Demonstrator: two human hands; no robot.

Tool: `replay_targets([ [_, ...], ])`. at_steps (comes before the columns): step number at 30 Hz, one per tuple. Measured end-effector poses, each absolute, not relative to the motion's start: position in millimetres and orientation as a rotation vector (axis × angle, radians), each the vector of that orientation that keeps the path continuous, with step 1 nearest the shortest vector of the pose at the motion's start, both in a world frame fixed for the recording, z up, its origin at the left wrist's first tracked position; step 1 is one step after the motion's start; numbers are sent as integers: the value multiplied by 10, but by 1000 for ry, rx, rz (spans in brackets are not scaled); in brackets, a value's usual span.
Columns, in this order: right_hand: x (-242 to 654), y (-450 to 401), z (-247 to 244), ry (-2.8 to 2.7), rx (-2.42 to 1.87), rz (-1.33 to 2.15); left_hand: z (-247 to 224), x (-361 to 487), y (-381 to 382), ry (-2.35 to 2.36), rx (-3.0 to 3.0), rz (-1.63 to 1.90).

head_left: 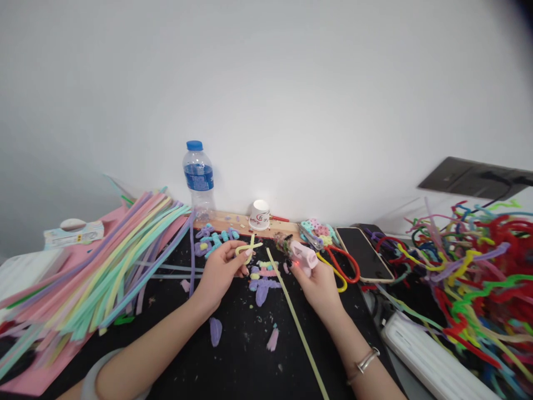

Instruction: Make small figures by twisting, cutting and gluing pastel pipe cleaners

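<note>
"Dozens of pastel strips (129, 255) fan out on my far left, and beside them?"

"A blue-capped bottle (199, 179) against the wall, then my left hand (220, 271), pinching a pale yellow strip (251, 246) bent into a crossed loop, up over the tabletop (241, 366)!"

"Middle, from where I sit?"

"Paper cup (260, 214) at the back; nearer me, a long yellow strip (297, 321) lies slantwise between my hands."

"My right hand (318, 286)?"

"Wrapped around a pink tool (303, 254), red glow showing! Past it, scissors (320, 244), a phone (366, 255), then tangled fuzzy stems (478, 284)."
</note>
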State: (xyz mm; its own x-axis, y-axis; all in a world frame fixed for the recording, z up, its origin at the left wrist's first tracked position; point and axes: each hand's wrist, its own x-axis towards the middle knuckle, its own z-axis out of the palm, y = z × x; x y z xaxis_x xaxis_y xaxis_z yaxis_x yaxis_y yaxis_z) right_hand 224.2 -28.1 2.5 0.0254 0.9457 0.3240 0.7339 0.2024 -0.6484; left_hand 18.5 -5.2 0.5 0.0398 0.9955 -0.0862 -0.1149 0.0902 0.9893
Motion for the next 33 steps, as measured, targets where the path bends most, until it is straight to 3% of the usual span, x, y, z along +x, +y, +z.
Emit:
replay_targets([
  [11, 2393, -192, -164, -1748, -1936, -10, -8, 188, -59, 1114, 1124, 1178],
  [17, 2351, -203, -137, -1751, -1852, -183, 9, 192, -61, 1132, 1151, 1170],
  [27, 2104, -353, 41, -2115, -1648, 148, 10, 203, -61, 1143, 1164, 1184],
  [33, 2138, -333, 38, -1915, -1557, 415, 36, 206, -65, 1172, 1167, 1181],
])
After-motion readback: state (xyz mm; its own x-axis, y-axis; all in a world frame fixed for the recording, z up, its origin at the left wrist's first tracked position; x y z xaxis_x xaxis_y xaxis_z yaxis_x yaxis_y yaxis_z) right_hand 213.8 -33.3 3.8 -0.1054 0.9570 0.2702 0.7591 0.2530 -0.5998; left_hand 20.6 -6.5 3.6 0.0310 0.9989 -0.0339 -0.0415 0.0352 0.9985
